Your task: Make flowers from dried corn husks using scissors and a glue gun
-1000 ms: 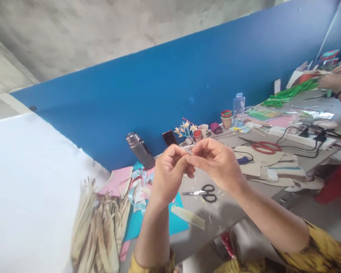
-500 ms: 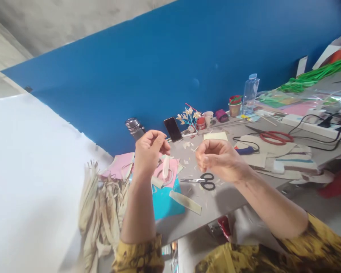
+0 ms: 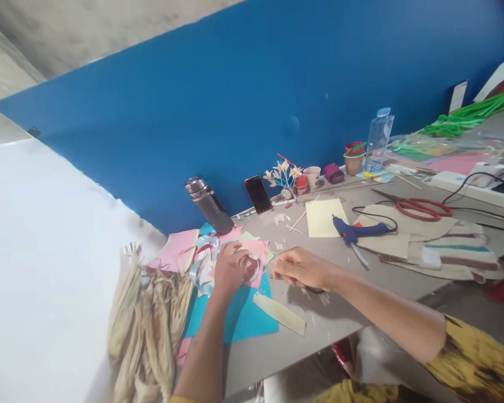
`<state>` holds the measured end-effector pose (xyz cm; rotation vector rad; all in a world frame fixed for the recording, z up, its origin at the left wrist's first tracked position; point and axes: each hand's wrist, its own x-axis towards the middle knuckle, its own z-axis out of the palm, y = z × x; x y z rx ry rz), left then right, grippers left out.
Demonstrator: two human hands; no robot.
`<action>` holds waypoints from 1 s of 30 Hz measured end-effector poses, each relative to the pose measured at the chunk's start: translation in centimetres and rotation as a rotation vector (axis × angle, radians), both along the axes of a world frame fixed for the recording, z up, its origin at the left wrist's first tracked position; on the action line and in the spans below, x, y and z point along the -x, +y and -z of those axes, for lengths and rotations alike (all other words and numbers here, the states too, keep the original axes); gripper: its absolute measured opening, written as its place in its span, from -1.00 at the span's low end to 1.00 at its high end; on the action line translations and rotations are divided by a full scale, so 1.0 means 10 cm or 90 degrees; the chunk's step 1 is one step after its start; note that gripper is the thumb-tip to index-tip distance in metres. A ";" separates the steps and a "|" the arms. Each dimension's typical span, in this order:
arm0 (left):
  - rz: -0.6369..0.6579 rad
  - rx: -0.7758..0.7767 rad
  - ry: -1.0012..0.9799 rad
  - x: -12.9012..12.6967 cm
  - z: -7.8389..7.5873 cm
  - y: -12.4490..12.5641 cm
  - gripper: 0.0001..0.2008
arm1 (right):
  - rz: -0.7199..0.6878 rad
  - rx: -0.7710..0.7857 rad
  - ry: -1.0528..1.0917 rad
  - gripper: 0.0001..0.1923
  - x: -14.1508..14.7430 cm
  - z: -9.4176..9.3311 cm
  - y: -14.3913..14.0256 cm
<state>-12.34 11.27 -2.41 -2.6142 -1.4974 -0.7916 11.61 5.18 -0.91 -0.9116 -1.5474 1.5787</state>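
My left hand (image 3: 231, 268) lies knuckles-up on a pink paper (image 3: 258, 247) and a clear tape ring (image 3: 254, 272); whatever is under its fingers is hidden. My right hand (image 3: 302, 267) is closed over small black-handled scissors (image 3: 316, 290), of which only part of one loop shows beneath the palm. A pale husk strip (image 3: 279, 313) lies just in front of both hands, partly on a blue paper sheet (image 3: 243, 322). A bundle of dried corn husks (image 3: 151, 324) sits to the left of my left arm.
Behind the hands lie a blue glue gun (image 3: 357, 230), a yellow paper (image 3: 323, 217), a metal flask (image 3: 210, 206), a phone (image 3: 257, 193), a small husk-flower craft (image 3: 282, 173), cups, a water bottle (image 3: 378, 140) and red scissors (image 3: 420, 208). A blue partition backs the grey table (image 3: 403, 280).
Both hands have come apart and dropped from chest height to the table. The left one went to the pink paper, the right one onto the black scissors. The pale piece is out of sight.
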 end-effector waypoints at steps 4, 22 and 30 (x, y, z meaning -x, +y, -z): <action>0.059 -0.177 -0.164 -0.09 -0.01 -0.14 -0.76 | 0.161 0.015 -0.039 -0.37 0.16 0.05 0.27; -0.054 0.434 -0.806 -0.42 -0.03 -0.30 -0.67 | 0.164 -0.081 0.006 -0.86 0.47 0.22 0.29; -0.054 0.501 -0.675 -0.51 -0.06 -0.37 -0.76 | 0.254 -0.168 -0.042 -0.76 0.41 0.23 0.38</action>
